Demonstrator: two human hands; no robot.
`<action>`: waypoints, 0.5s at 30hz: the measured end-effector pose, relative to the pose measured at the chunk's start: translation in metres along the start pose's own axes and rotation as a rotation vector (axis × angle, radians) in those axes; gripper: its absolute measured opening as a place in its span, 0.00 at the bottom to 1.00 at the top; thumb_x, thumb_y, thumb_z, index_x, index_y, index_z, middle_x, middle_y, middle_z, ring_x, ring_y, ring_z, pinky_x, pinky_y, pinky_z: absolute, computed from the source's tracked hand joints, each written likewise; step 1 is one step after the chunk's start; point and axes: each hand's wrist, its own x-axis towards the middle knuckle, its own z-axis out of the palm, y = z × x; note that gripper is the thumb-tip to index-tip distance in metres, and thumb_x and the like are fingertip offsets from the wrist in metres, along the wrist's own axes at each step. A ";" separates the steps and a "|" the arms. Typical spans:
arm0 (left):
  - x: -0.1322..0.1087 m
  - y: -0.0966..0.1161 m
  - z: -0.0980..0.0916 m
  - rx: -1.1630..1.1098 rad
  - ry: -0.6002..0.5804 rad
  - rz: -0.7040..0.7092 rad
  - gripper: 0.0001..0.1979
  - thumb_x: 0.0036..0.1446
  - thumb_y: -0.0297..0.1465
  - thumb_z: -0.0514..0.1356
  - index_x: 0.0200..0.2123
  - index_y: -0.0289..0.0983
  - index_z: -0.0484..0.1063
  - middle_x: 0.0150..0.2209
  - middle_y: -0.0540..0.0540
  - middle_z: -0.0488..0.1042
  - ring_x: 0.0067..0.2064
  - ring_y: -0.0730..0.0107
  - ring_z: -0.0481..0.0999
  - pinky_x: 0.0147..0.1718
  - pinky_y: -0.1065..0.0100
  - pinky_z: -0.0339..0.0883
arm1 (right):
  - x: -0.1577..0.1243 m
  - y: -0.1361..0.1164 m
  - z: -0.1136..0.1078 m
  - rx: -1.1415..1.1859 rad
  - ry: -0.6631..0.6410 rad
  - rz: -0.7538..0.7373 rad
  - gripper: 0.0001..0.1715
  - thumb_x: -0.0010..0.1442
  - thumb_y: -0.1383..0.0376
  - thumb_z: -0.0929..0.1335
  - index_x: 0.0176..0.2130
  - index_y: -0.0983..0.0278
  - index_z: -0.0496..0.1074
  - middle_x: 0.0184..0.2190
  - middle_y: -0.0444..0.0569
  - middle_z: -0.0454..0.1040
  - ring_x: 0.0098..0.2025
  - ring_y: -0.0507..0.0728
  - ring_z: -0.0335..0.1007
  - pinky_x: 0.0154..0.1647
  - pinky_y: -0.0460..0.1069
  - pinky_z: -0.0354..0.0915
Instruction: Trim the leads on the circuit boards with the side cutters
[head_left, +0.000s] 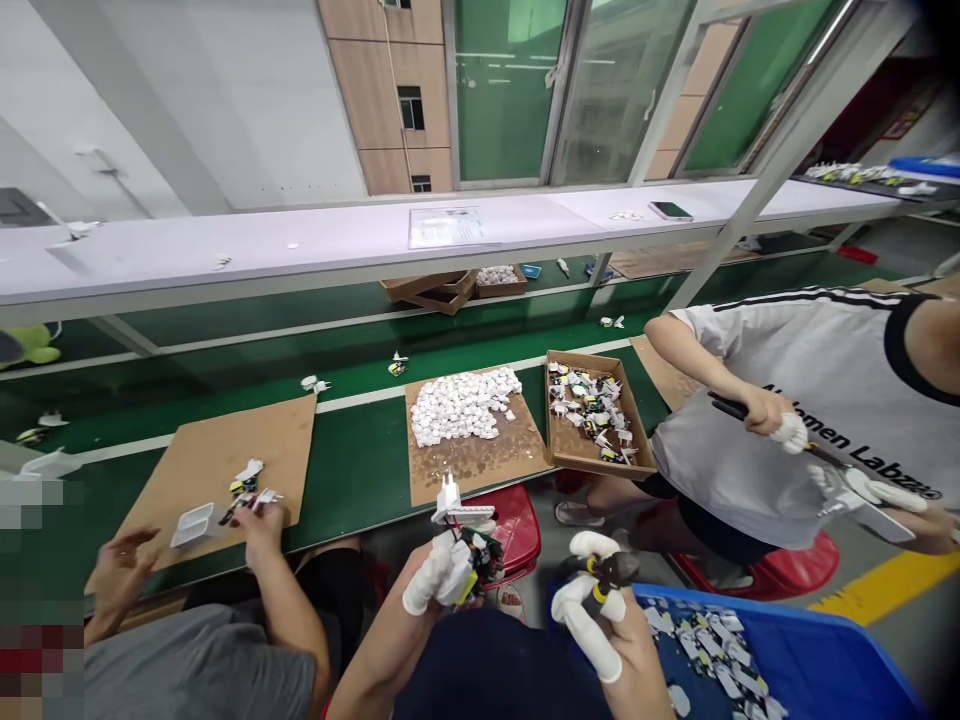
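- Workbench (360, 460), green-topped, runs ahead of the left hand (441, 570) and right hand (592, 620).
- Blue bin (840, 660) holding white plug parts sits just beside the right hand, on its right.
- Cardboard sheet (480, 470) ahead of the left hand bears many small white pieces (457, 405).
- Cardboard box (600, 467) of plug assemblies (589, 400) lies ahead of the right hand.
- Wired plug unit (480, 560), prongs up, is gripped in the left hand.
- Pliers (619, 570) are grasped by the right.
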 end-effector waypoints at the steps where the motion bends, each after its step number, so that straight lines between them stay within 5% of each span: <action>1: -0.002 0.001 0.002 0.005 -0.001 0.009 0.14 0.51 0.43 0.65 0.36 0.40 0.77 0.34 0.47 0.78 0.43 0.58 0.75 0.41 0.64 0.72 | 0.001 0.000 0.000 -0.043 -0.008 -0.035 0.21 0.51 0.46 0.72 0.35 0.58 0.71 0.25 0.44 0.71 0.29 0.55 0.66 0.35 0.50 0.63; 5: -0.005 0.003 0.012 -0.036 -0.003 -0.028 0.22 0.40 0.49 0.71 0.35 0.41 0.78 0.36 0.49 0.77 0.43 0.64 0.74 0.37 0.69 0.71 | 0.004 0.005 -0.010 -0.255 -0.151 -0.177 0.24 0.60 0.46 0.63 0.27 0.60 0.75 0.28 0.49 0.74 0.32 0.56 0.69 0.35 0.50 0.64; 11: -0.004 0.003 0.015 0.001 0.012 -0.052 0.26 0.37 0.52 0.71 0.37 0.44 0.79 0.38 0.50 0.77 0.42 0.66 0.73 0.39 0.69 0.71 | 0.012 0.029 -0.030 -0.404 -0.261 -0.258 0.24 0.64 0.51 0.60 0.54 0.59 0.70 0.53 0.55 0.72 0.51 0.61 0.71 0.53 0.55 0.67; 15: -0.005 0.002 0.015 0.082 0.021 -0.045 0.29 0.38 0.54 0.69 0.41 0.44 0.79 0.38 0.50 0.77 0.41 0.69 0.71 0.41 0.72 0.68 | 0.007 0.019 -0.031 -0.829 -0.205 -0.487 0.18 0.66 0.55 0.59 0.49 0.59 0.70 0.62 0.55 0.62 0.52 0.61 0.67 0.51 0.57 0.66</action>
